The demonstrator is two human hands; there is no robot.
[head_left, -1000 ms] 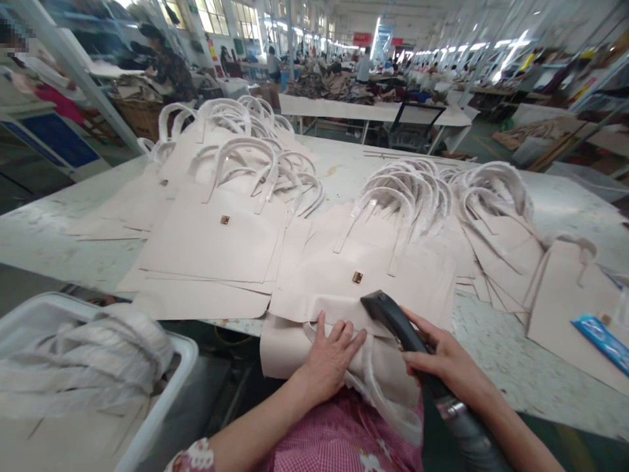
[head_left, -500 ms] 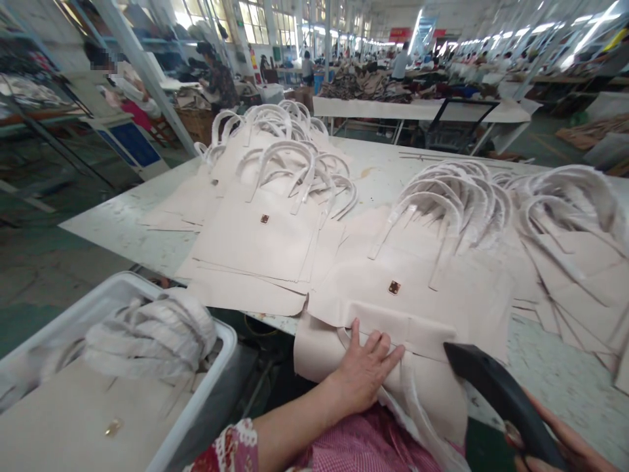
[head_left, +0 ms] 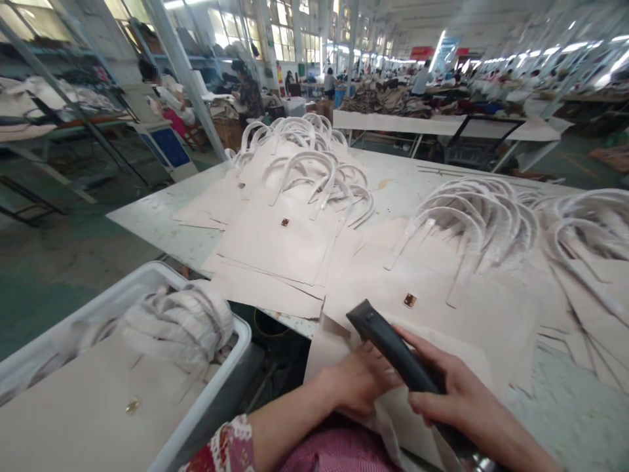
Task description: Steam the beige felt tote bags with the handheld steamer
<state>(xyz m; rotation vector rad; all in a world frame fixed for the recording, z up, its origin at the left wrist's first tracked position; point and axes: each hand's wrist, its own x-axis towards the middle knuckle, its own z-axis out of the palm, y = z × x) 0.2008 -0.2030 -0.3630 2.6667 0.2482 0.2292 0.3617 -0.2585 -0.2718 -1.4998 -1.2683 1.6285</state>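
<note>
your right hand (head_left: 445, 400) grips the black tool (head_left: 386, 344); your left hand (head_left: 358, 383) rests on the bag piece (head_left: 442, 314), fingers hidden, cannot tell grip. press the piece flat, run the tool tip low.

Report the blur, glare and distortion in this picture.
Head view: ceiling lights and windows blow out white; bag handles at the right edge smear; the wide lens bows the table; the right hand and black tool look fairly sharp.

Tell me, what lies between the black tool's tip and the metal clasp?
Only the bare beige bag panel separates black tool and metal clasp, per the head view.
</note>
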